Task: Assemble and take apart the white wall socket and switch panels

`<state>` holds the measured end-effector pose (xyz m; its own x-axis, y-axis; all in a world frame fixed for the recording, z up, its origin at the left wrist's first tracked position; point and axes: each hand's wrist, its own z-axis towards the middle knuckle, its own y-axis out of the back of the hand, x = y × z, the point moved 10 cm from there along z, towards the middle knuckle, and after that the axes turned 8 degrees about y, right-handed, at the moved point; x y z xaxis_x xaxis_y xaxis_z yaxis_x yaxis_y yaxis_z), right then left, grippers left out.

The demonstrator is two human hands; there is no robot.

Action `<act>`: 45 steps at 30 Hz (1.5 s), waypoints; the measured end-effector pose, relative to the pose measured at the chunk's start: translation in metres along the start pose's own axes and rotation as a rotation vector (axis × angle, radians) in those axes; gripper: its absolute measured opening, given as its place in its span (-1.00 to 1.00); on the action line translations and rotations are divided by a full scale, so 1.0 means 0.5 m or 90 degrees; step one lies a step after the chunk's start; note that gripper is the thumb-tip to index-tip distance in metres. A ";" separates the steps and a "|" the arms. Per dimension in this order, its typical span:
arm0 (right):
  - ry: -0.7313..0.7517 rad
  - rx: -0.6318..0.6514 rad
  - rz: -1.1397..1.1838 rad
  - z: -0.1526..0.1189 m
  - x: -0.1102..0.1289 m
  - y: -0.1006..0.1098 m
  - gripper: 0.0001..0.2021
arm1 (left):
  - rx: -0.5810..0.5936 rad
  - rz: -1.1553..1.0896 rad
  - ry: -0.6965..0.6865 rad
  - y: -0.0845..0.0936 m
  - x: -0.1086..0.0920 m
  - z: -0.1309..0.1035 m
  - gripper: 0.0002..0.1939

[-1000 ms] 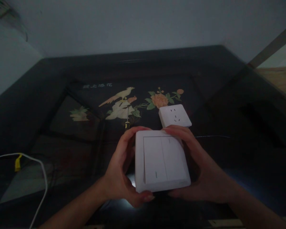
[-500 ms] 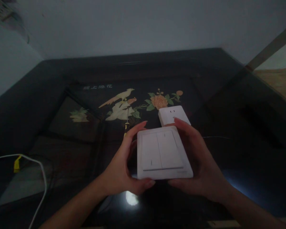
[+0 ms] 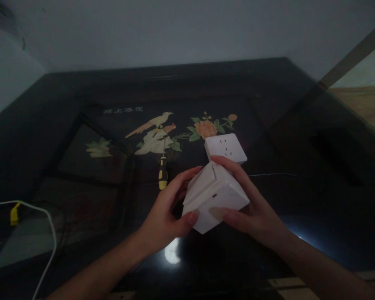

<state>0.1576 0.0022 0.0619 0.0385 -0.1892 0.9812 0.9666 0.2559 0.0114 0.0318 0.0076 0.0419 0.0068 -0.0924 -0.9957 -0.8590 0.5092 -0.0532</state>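
Note:
Between both hands I hold a white light switch (image 3: 211,204), tilted so that its deep side wall with a small slot faces me. My left hand (image 3: 171,208) grips its left side, thumb on the near wall and fingers behind. On the other side, my right hand (image 3: 253,202) is closed round it, forefinger over the top corner and thumb on the wall. Just beyond lies a white wall socket (image 3: 226,148), face up. A screwdriver (image 3: 163,173) with a yellow and black handle lies left of the switch, its shaft pointing away.
The glossy black table (image 3: 287,216) has an inlaid bird (image 3: 153,125) and flower picture. A white cable (image 3: 51,225) with a yellow tag (image 3: 14,213) runs along the left. A thin wire (image 3: 271,174) lies at right. Behind the table stands a pale wall (image 3: 162,33).
Both hands have turned the light switch from its rocker face showing flat to its side wall facing me. The screwdriver handle and more of the socket's face are now uncovered.

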 end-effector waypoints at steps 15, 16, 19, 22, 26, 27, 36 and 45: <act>0.049 -0.025 -0.116 0.004 0.015 0.014 -0.45 | 0.028 0.195 -0.028 -0.007 0.011 0.002 -0.30; 0.041 -0.032 -0.113 0.005 0.012 0.015 -0.46 | 0.033 0.176 -0.016 -0.007 0.013 0.003 -0.32; 0.006 -0.063 -0.061 0.002 -0.003 0.020 -0.50 | 0.053 0.057 0.035 -0.013 0.023 0.005 -0.30; -0.031 -0.097 0.068 -0.006 -0.023 0.019 -0.53 | 0.053 -0.063 0.094 -0.016 0.031 0.008 -0.15; -0.058 -0.126 0.138 -0.010 -0.042 0.018 -0.56 | 0.001 -0.103 0.133 -0.004 0.035 0.010 -0.17; -0.067 -0.121 0.134 -0.009 -0.045 0.017 -0.56 | -0.020 -0.110 0.127 0.004 0.034 0.010 -0.19; -0.084 -0.028 0.112 0.001 -0.045 -0.008 -0.50 | -0.168 -0.121 0.063 0.066 0.033 0.001 -0.22; -0.053 -0.046 0.103 0.001 -0.037 -0.003 -0.39 | -0.140 -0.108 0.042 0.056 0.020 0.005 -0.15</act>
<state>0.1554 0.0057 0.0436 0.1766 -0.0705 0.9817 0.9653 0.2072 -0.1588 0.0093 0.0232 0.0305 0.1327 -0.2193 -0.9666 -0.9389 0.2846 -0.1935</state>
